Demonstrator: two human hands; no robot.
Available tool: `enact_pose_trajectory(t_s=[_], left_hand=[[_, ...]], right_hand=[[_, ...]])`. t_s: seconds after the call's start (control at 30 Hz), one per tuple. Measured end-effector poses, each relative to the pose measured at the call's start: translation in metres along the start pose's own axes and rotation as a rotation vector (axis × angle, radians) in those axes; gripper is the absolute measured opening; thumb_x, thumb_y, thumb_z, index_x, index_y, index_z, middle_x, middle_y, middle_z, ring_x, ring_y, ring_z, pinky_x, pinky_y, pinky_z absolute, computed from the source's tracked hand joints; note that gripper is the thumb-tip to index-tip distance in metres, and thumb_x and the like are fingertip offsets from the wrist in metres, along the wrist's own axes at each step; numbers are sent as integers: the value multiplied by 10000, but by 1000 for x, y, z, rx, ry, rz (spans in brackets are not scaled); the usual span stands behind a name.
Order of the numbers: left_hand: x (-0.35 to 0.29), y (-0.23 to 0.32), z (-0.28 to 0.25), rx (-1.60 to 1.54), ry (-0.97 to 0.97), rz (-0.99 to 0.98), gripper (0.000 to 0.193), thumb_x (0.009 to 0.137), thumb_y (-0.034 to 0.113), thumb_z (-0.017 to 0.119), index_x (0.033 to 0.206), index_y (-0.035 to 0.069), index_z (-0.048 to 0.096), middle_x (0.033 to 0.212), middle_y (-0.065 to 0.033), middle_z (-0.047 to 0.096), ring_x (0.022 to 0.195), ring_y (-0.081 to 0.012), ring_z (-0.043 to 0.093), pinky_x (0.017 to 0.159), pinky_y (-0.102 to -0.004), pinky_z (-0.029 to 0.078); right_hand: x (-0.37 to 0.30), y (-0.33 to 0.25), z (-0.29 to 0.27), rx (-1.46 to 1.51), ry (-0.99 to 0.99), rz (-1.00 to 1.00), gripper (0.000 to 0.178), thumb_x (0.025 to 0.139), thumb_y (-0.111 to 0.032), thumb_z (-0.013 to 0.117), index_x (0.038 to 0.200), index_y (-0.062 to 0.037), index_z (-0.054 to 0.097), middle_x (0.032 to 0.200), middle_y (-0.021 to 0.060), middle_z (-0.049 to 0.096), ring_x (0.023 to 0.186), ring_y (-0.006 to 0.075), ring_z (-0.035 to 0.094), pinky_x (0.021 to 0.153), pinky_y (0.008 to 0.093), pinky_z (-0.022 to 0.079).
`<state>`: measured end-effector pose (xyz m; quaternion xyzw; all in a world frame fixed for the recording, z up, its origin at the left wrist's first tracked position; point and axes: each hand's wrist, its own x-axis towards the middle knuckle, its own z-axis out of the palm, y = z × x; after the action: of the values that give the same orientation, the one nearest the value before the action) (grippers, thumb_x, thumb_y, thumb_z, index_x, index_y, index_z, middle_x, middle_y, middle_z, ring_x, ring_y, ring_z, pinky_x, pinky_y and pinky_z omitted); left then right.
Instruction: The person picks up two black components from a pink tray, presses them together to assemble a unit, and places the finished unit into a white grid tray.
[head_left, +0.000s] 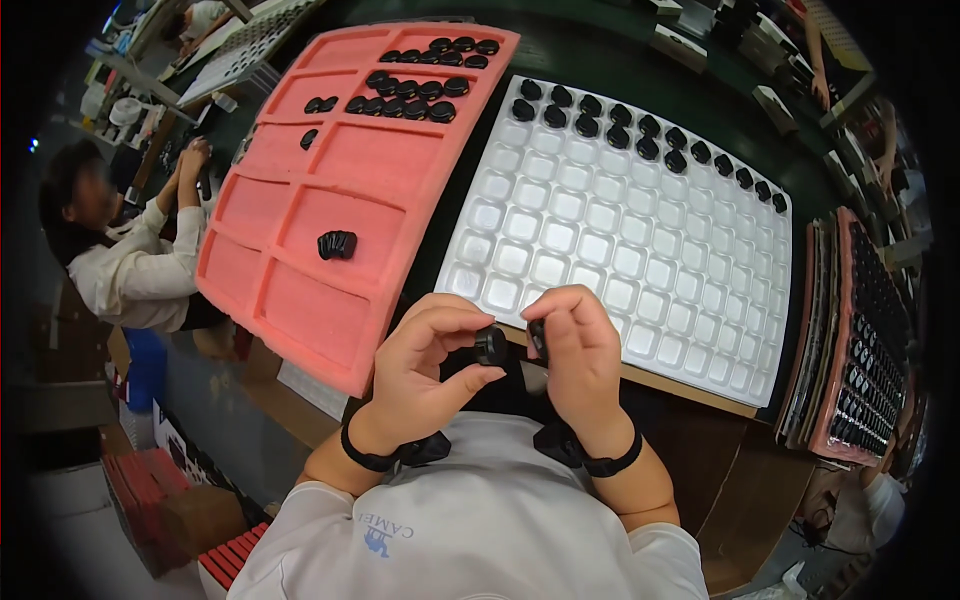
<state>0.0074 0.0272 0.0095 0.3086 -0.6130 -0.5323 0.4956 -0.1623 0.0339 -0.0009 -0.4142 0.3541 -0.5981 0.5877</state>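
My left hand holds a short black cylindrical part between thumb and fingertips, its round face turned toward the right. Close beside it, my right hand pinches a smaller black piece, partly hidden by the fingers. The two pieces are apart. Both hands are just in front of the near edge of a white moulded tray with square pockets. Round black parts fill pockets along its far edge. To the left lies a pink foam tray with several black parts in its far compartments and a small cluster nearer me.
At the far left a person in a white top works at another bench. Stacked trays of black parts stand at the right edge, with another person's sleeve below. Small boxes lie on the dark green tabletop.
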Motion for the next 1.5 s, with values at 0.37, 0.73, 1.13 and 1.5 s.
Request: enact_pose_trajectory(t_s=[0.37, 0.73, 1.13, 1.5], left_hand=[[0, 0, -3, 200, -70, 172, 419, 729, -85, 712, 1112, -42, 547, 1078, -142, 513, 976, -207, 572, 854, -297, 506], [2, 6, -10, 148, -111, 120, 415, 748, -18, 733, 1119, -29, 546, 1068, -147, 517, 967, -225, 545, 855, -320, 470], [5, 6, -16, 192, -145, 170, 406, 748, -15, 733, 1112, -30, 554, 1066, -154, 523, 950, -218, 556, 828, -315, 473], [5, 5, -19, 128, -136, 117, 419, 768, -1, 730, 1135, -30, 532, 1088, -154, 500, 973, -221, 557, 841, -316, 490]], right_hand=[[0, 3, 8, -288, -214, -199, 200, 984, -178, 445, 1062, 0, 493, 831, 9, 507, 671, 60, 433, 621, 202, 381], [5, -7, 5, -87, -253, -90, 162, 967, -115, 409, 1076, -9, 463, 879, 30, 503, 738, 65, 440, 650, 203, 372], [7, -5, 11, 0, -252, -61, 181, 948, -132, 448, 1078, -6, 451, 862, 25, 495, 718, 68, 412, 640, 206, 351], [8, -8, 6, -8, -225, -38, 253, 928, -169, 515, 1107, 1, 459, 865, 19, 493, 728, 84, 425, 669, 217, 368]])
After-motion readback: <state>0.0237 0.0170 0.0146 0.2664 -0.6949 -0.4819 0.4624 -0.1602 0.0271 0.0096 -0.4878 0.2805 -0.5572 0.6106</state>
